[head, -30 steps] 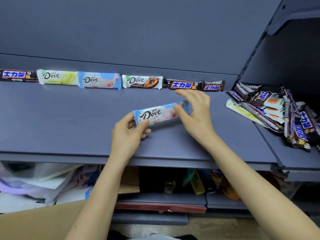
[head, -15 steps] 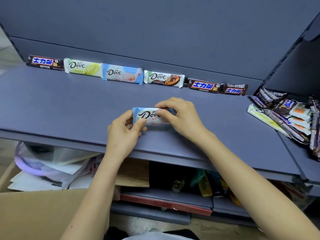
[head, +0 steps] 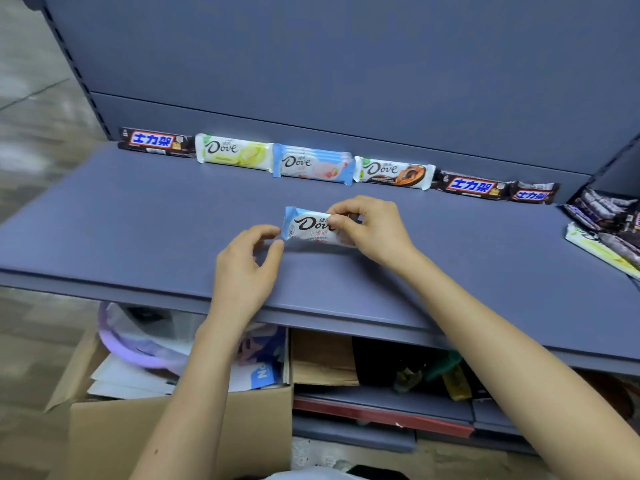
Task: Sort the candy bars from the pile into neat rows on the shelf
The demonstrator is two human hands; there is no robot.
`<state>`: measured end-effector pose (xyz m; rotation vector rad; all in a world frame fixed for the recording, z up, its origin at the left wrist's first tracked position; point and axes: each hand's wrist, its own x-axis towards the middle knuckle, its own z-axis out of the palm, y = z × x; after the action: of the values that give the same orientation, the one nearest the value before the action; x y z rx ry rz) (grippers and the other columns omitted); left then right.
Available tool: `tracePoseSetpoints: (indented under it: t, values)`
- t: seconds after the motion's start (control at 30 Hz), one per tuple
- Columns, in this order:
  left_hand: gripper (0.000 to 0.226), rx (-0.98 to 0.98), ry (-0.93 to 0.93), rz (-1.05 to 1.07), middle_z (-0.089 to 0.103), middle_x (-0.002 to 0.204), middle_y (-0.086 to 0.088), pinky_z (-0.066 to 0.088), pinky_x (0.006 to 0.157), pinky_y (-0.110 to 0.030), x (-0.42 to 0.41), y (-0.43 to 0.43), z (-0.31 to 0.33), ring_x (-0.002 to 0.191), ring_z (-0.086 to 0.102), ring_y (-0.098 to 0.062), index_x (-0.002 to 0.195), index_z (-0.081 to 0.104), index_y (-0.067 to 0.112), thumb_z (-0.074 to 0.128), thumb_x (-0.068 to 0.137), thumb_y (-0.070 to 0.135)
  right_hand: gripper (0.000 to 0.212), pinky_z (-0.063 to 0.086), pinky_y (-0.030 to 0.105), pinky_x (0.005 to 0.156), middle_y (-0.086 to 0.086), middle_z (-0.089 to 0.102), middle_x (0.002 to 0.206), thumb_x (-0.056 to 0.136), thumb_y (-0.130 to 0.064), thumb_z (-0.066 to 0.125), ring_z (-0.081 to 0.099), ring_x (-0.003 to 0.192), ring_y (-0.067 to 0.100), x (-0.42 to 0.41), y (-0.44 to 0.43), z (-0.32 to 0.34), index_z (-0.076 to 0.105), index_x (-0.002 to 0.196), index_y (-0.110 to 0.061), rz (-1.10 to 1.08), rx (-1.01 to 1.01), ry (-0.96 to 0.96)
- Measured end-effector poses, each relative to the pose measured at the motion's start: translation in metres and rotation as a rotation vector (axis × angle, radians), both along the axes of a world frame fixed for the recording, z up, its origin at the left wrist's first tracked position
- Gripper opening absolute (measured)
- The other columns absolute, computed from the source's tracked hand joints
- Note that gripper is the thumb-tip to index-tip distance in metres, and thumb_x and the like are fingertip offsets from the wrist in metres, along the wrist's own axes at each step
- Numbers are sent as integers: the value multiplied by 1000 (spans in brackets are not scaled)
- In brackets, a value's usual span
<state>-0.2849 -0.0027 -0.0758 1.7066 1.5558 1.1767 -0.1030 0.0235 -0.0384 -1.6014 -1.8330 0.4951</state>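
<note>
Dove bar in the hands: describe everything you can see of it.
The Dove bar is a glossy, sealed-looking wrapper, white with a light blue left end, dark Dove script and red characters beneath. It lies about level, label up, long side left to right, at mid shelf, before the back row's matching bar. The right hand pinches its right half, hiding that end. Fingertips of the left hand sit at its left end; contact unclear.

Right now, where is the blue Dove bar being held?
Head view: the held Dove bar is at the middle of the shelf, pinched by the right hand, in front of the blue Dove stack.
</note>
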Motion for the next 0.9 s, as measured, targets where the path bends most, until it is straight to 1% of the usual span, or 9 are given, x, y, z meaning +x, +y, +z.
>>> tracePoseSetpoints:
  t: [0.03, 0.13, 0.3, 0.37, 0.47, 0.57, 0.67, 0.73, 0.9]
  values:
    - [18, 14, 55, 8, 65, 106, 7, 39, 84, -20, -10, 6, -3, 100, 55, -13, 104, 64, 17, 55, 89, 17, 12, 34, 7, 70, 2, 68, 89, 85, -17, 62, 52, 79, 10, -7, 6, 1, 73, 90, -15, -16, -8, 0]
    - [19, 89, 235, 7, 65, 109, 4, 28, 87, -17, -39, 25, -11, 110, 49, -24, 105, 65, 15, 55, 89, 17, 13, 35, 4, 65, 1, 70, 84, 86, -17, 61, 52, 72, 3, -24, 23, 4, 73, 89, -15, -70, -29, 20]
    - [19, 103, 383, -76, 66, 108, -2, 30, 89, -22, -71, 51, -18, 110, 50, -30, 104, 65, 13, 55, 88, 16, 14, 36, -2, 52, -2, 63, 79, 87, -13, 61, 49, 50, -10, -43, 43, 4, 72, 94, -10, -166, -46, 115]
    - [20, 78, 422, -152, 66, 106, -3, 33, 92, -26, -74, 54, -21, 108, 52, -31, 101, 65, 13, 52, 87, 20, 13, 39, -1, 49, -2, 62, 74, 86, -13, 62, 47, 41, -12, -47, 48, 1, 72, 93, -10, -197, -60, 141]
    - [22, 47, 445, -196, 63, 111, -2, 34, 93, -29, -72, 53, -22, 113, 46, -28, 104, 63, 13, 51, 89, 23, 12, 43, 5, 51, -6, 59, 63, 85, -14, 63, 49, 39, -8, -49, 52, -4, 72, 89, -9, -222, -99, 121]
    - [24, 68, 447, -197, 60, 115, -1, 34, 92, -27, -72, 51, -22, 115, 41, -24, 108, 62, 13, 51, 90, 25, 12, 43, 6, 58, 0, 61, 72, 86, -13, 61, 51, 49, -5, -50, 58, -7, 72, 90, -10, -231, -88, 53]
    - [25, 66, 440, -207, 60, 116, 0, 36, 91, -29, -74, 51, -22, 115, 40, -23, 108, 62, 14, 51, 90, 26, 14, 44, 23, 78, 2, 59, 79, 86, -15, 60, 53, 73, 9, -49, 67, -8, 72, 91, -11, -237, -48, -87]
    - [24, 66, 430, -206, 60, 116, 1, 36, 91, -30, -74, 51, -21, 115, 40, -23, 108, 62, 14, 51, 89, 27, 15, 43, 31, 85, 4, 59, 83, 87, -19, 60, 54, 82, 17, -48, 78, -8, 73, 93, -14, -231, -41, -190]
    - [24, 49, 423, -208, 59, 116, 3, 36, 89, -28, -74, 50, -20, 117, 38, -20, 107, 61, 16, 50, 90, 28, 17, 41, 34, 79, 4, 55, 76, 89, -24, 57, 56, 92, 28, -38, 109, -5, 72, 89, -15, -247, -29, -355]
